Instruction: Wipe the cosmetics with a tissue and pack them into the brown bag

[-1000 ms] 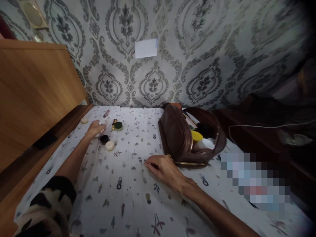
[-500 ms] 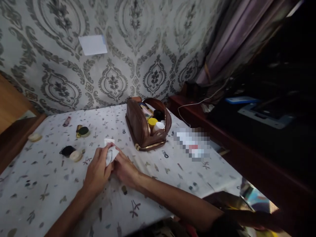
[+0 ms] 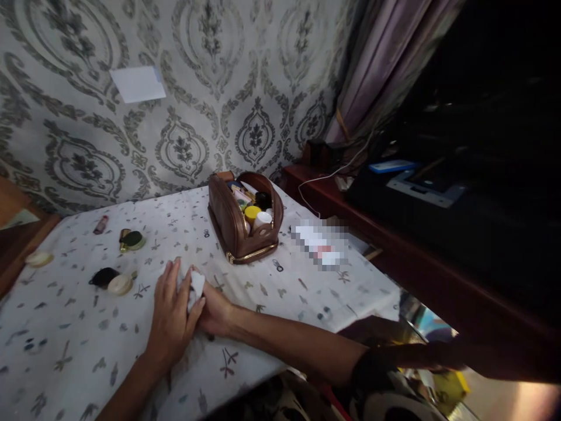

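A crumpled white tissue [image 3: 197,284] is pressed between my two hands over the near part of the cloth-covered table. My left hand [image 3: 172,310] lies over it, fingers stretched forward, with the tissue held between fingers and thumb. My right hand [image 3: 215,311] comes in from the right and cups the tissue from the other side; most of its fingers are hidden behind my left hand. Beyond them stands a brown zip bag [image 3: 228,219], gaping, with a yellow-lidded jar [image 3: 253,213], a white-lidded jar [image 3: 263,220] and other small items inside.
On the patterned tablecloth [image 3: 245,351] to the left lie a cream round lid [image 3: 120,285], a black round item [image 3: 104,277], a dark green compact [image 3: 133,240], a pinkish tube [image 3: 101,224] and another cream disc [image 3: 39,259]. Right of the bag is a blurred-out packet [image 3: 319,242].
My left hand's fingers have straightened and spread over the tissue, which is now more covered. The view has swung right, so the table things sit farther left.
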Demonstrator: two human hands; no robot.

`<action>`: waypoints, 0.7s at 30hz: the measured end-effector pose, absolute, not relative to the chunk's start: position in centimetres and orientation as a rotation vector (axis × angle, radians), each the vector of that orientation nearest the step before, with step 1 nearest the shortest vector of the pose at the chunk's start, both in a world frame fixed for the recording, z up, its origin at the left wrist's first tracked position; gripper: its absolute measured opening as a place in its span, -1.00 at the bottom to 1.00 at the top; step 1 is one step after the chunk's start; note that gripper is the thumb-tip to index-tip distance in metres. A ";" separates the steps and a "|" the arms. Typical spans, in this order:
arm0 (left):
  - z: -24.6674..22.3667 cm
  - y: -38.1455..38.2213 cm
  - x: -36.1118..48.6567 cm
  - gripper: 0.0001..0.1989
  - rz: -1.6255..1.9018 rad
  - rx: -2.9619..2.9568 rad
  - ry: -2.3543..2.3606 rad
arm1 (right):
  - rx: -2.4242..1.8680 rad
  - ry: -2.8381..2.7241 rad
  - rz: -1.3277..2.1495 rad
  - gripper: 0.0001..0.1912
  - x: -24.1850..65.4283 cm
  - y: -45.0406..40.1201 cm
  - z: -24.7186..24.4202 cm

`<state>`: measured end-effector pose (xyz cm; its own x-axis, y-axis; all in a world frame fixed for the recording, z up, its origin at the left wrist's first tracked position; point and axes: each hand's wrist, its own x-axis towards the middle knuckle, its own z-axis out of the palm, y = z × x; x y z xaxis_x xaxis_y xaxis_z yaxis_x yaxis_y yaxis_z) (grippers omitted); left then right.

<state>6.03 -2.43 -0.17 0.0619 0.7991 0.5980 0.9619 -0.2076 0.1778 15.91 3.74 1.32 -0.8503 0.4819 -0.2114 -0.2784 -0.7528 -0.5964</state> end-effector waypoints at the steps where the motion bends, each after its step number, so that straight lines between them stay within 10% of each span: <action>1: -0.2 -2.4 5.9 -0.39 -0.889 -2.068 -1.786 | -0.504 -0.780 2.575 -0.33 15.8 3.6 1.2; 21: 3.1 -1.6 1.6 -0.68 -1.537 -1.309 -2.419 | -0.205 -1.283 2.492 -0.45 16.5 2.7 -0.3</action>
